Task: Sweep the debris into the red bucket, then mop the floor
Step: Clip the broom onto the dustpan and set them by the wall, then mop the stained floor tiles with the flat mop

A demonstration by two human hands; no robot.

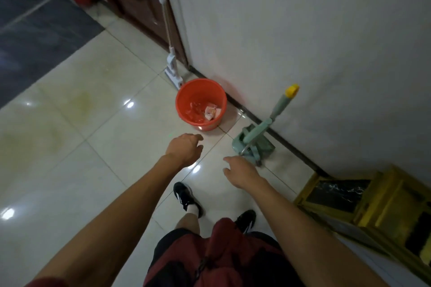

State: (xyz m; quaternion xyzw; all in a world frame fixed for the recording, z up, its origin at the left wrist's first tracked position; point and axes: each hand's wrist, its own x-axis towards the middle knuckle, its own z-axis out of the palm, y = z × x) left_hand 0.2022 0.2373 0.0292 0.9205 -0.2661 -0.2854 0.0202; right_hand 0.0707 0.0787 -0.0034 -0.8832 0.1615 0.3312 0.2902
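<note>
The red bucket (pixel 186 109) stands on the tiled floor beside the white wall, with crumpled paper debris (pixel 211 112) in its bottom. Right of it a green dustpan (pixel 253 144) with a green, yellow-tipped handle leans against the wall. A white flat mop (pixel 171 67) with a grey-and-white pole stands against the wall corner behind the bucket. My left hand (pixel 184 150) hovers just in front of the bucket, fingers loosely apart and holding nothing. My right hand (pixel 241 171) is open too, close to the dustpan's near edge.
A yellow-framed cabinet (pixel 363 202) juts out from the wall at the right. A dark brown door (pixel 137 0) and a red object sit at the back left. Glossy cream floor tiles (pixel 81 147) spread to the left, bordered by dark tiles. My feet stand below the hands.
</note>
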